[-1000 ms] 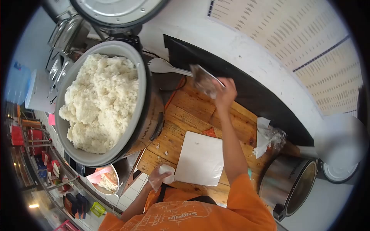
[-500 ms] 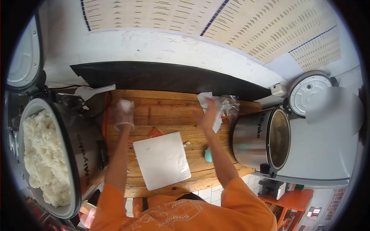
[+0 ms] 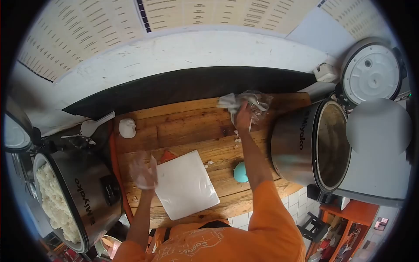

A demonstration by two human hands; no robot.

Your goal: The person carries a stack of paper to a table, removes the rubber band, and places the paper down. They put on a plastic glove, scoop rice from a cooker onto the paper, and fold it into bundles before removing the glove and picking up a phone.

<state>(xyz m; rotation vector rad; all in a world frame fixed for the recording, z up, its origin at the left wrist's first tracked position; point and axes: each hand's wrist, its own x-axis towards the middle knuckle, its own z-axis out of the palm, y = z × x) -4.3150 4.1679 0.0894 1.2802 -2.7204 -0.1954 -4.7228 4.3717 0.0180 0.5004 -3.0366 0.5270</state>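
My left hand (image 3: 144, 171), in a clear plastic glove, is blurred beside the left edge of a stack of white paper sheets (image 3: 187, 185); its fingers are smeared by motion. At the back left of the table lies a white wrapped bundle (image 3: 127, 128). My bare right hand (image 3: 244, 118) reaches into crumpled clear plastic and white paper (image 3: 257, 105) at the back right, its fingertips partly hidden there. A small red-orange piece (image 3: 168, 156) sits at the top edge of the sheets. A turquoise round object (image 3: 240, 172) lies near my right forearm.
An open cooker of white rice (image 3: 56, 203) stands at the left. Another open cooker (image 3: 293, 142) stands at the right. A white rice paddle (image 3: 98, 124) lies at the back left. White crumbs (image 3: 238, 140) dot the wooden table (image 3: 187, 124).
My left hand has let go of the white bundle at the back left and come back toward the sheets. My right hand has moved into the crumpled plastic. The view has shifted.
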